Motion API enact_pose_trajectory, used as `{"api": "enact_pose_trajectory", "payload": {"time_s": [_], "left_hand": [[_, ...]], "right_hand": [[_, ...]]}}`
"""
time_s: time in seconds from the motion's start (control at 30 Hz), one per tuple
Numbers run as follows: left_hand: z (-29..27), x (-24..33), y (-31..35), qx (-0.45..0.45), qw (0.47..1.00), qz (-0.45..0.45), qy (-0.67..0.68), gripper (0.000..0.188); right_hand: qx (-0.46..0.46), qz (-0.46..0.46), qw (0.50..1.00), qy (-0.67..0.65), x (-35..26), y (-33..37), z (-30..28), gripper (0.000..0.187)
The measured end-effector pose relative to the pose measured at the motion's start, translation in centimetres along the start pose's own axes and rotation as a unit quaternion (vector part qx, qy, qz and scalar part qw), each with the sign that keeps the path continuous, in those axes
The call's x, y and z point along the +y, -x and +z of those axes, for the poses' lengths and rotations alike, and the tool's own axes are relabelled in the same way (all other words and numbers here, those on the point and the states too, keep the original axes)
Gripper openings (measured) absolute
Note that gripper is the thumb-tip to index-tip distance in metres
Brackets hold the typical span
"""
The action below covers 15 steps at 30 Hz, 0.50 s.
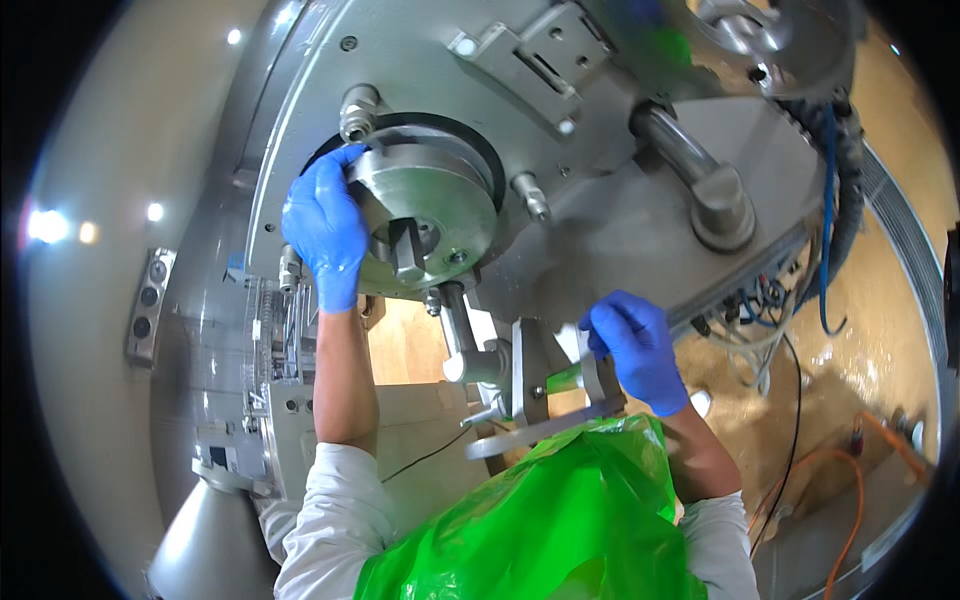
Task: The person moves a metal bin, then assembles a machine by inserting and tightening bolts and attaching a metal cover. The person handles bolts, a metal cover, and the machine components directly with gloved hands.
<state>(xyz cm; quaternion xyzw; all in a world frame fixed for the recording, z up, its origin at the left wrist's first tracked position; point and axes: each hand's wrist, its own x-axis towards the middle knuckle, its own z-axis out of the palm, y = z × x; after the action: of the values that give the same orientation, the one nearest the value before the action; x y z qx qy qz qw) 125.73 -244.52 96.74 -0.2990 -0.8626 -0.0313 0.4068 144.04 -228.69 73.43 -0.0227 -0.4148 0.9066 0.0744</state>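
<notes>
My left hand [326, 225], in a blue glove, grips the left rim of a thick round metal disc [432, 185]. The disc sits in a dark-edged round opening of a steel machine, and a flat metal bar [406, 248] sticks out from its middle. Lower right, my right hand [636, 348], also gloved in blue, is closed with its fingers curled at the upright end of a metal bracket [530, 372]. The bracket is joined to a shaft below the disc. My right fingertips are partly hidden.
Threaded metal studs [358, 112] stand out around the opening. A thick steel arm [695, 175] projects at the right. Cables and hoses [765, 315] hang beyond my right hand, and an orange cord [850, 470] lies on the floor. A metal cone [215, 535] stands lower left.
</notes>
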Motion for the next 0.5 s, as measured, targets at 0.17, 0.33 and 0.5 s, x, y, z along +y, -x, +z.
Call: {"api": "enact_pose_trajectory", "payload": {"time_s": [0.17, 0.33, 0.5], "left_hand": [[-0.4, 0.1, 0.9, 0.032, 0.994, 0.05, -0.095, 0.024], [-0.7, 0.3, 0.4, 0.08, 0.995, 0.042, -0.04, 0.015], [-2.7, 0.4, 1.5, 0.131, 0.989, 0.014, 0.061, 0.021]], "right_hand": [[-0.133, 0.035, 0.974, 0.18, 4.9, -6.7, 1.9, 0.022], [-0.167, 0.083, 0.963, 0.194, 3.9, -11.0, 6.5, 0.026], [-0.15, 0.076, 0.958, 0.232, 3.4, -11.7, 7.3, 0.028]]}}
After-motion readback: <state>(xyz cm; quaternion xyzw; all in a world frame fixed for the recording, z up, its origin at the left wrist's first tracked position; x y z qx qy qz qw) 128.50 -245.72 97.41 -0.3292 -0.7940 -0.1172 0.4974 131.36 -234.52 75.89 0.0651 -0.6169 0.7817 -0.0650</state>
